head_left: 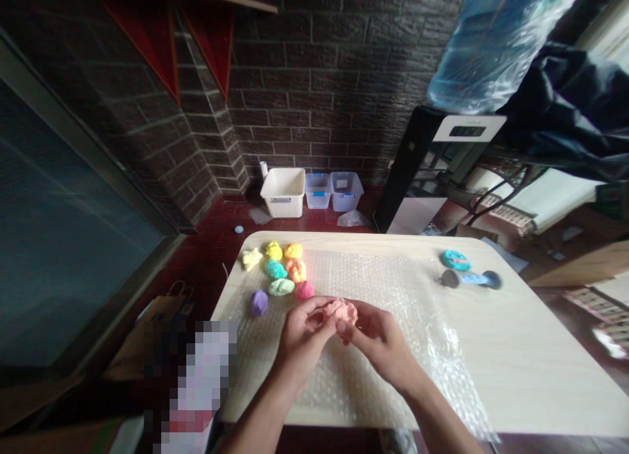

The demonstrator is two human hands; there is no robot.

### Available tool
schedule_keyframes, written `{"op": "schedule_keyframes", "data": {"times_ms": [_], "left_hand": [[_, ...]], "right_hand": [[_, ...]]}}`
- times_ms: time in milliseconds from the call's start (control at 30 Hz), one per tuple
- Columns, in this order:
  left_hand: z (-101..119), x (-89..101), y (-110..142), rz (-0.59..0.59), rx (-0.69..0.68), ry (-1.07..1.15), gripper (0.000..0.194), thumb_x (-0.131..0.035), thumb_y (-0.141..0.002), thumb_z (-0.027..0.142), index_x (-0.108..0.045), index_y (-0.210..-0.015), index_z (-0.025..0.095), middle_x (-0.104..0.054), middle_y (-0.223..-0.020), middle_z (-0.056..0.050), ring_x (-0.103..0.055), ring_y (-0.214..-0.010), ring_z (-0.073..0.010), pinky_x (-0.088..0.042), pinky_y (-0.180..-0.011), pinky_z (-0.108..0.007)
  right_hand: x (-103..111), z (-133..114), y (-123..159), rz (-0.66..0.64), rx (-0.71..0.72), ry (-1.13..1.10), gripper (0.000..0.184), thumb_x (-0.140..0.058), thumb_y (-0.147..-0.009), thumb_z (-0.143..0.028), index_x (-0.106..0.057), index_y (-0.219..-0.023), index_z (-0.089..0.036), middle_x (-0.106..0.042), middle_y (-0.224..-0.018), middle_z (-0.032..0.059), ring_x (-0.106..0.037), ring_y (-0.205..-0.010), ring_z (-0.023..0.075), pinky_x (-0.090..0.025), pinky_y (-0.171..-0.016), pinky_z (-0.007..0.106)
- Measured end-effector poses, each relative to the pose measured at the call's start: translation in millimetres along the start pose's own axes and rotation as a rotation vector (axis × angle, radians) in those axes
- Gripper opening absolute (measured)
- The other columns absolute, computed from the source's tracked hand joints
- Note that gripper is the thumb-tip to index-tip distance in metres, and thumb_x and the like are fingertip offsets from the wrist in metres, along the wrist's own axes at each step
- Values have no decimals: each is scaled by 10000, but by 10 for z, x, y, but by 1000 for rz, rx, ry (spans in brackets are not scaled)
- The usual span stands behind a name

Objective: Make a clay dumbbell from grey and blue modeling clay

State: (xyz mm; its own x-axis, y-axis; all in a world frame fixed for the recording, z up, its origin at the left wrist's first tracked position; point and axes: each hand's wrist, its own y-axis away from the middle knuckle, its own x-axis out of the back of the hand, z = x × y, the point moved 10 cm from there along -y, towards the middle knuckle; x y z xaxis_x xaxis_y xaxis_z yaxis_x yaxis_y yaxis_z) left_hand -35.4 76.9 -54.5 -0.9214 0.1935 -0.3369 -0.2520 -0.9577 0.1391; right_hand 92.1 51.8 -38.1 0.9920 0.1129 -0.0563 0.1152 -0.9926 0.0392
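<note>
The left hand (304, 333) and right hand (378, 342) are closing their grips together on a soft pink clay lump (340, 312) above clear bubble wrap (373, 290) on the pale wooden desk (515, 323), while eight multicoloured clay lumps (280, 270) are sitting already shaped nearby.

view: head-worn | facing: forward, down | near: left hand (304, 333), right hand (376, 342)

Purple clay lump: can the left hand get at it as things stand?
Probably yes: the left hand sits close to the purple clay lump, with only bubble wrap between them, though it is holding pink clay.
</note>
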Motion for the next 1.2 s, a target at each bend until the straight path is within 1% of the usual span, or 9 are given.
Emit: {"op": "schedule_keyframes", "data": {"times_ms": [200,367,500,633,767,867,1000,1100,1200], "left_hand": [[-13,-45,-9,-64,-57,-74,309,-870,-854,372,-751,-1044,160,-839,-1030,-131,-812,-943,-267,-640,-832,-338],[25,47,-12,-22,-148,-291,302,-780,-940,413,-803,-1107,162,-841,-1032,-144,-811,-951,-295,-642,-860,-375],[44,64,-9,-29,-151,-283,296,-739,-965,427,-816,-1067,159,-844,-988,-143,-806,-882,-292,-646,-798,-376],[-9,95,-22,-2,-73,-171,323,-798,-908,438,-828,-1037,143,-842,-926,-132,-783,-766,-253,-629,-706,-341],[-82,142,-30,69,3,-91,333,-845,-860,417,-827,-998,114,-833,-886,-128,-760,-745,-210,-577,-652,-268],[-57,126,-34,84,-30,-56,313,-838,-877,412,-804,-1008,129,-837,-946,-125,-777,-814,-207,-593,-710,-264],[-44,66,-39,42,-68,-38,374,-903,-822,381,-759,-1080,152,-843,-1029,-130,-809,-912,-249,-633,-828,-324],[-85,63,-40,22,-63,-43,401,-918,-801,359,-782,-1109,141,-842,-1075,-154,-813,-984,-285,-640,-879,-354],[-90,77,-28,12,-93,-123,318,-877,-833,322,-827,-1084,133,-840,-1099,-168,-807,-1018,-297,-633,-923,-371]], "right_hand": [[-75,-26,13,-74,0,45,401,-778,-945,-499,-811,-1197,-189,-795,-1002,66,-683,-873,231,-529,-776,320],[-94,-35,28,-84,-25,52,373,-798,-917,-535,-822,-977,-168,-702,-795,25,-582,-715,175,-460,-651,282],[-125,-21,31,-92,-23,32,389,-797,-919,-544,-794,-870,-159,-660,-719,23,-553,-655,155,-438,-616,276],[-96,16,25,-68,-27,2,404,-788,-921,-558,-826,-918,-156,-681,-730,37,-555,-618,146,-461,-596,277],[-77,21,15,-75,-10,-28,421,-763,-942,-565,-861,-1005,-161,-743,-783,66,-591,-630,154,-509,-601,280],[-13,41,3,-12,3,-38,435,-784,-937,-545,-842,-1164,-179,-796,-888,83,-658,-702,178,-555,-658,298],[54,117,-2,44,28,15,455,-805,-943,-484,-786,-1316,-224,-803,-1110,103,-720,-922,230,-590,-790,337],[116,161,4,70,56,86,423,-801,-949,-479,-804,-1285,-221,-783,-1046,99,-716,-927,237,-589,-801,347],[135,176,18,62,56,142,401,-787,-960,-485,-817,-1255,-215,-776,-987,91,-720,-875,228,-591,-786,344]]}}
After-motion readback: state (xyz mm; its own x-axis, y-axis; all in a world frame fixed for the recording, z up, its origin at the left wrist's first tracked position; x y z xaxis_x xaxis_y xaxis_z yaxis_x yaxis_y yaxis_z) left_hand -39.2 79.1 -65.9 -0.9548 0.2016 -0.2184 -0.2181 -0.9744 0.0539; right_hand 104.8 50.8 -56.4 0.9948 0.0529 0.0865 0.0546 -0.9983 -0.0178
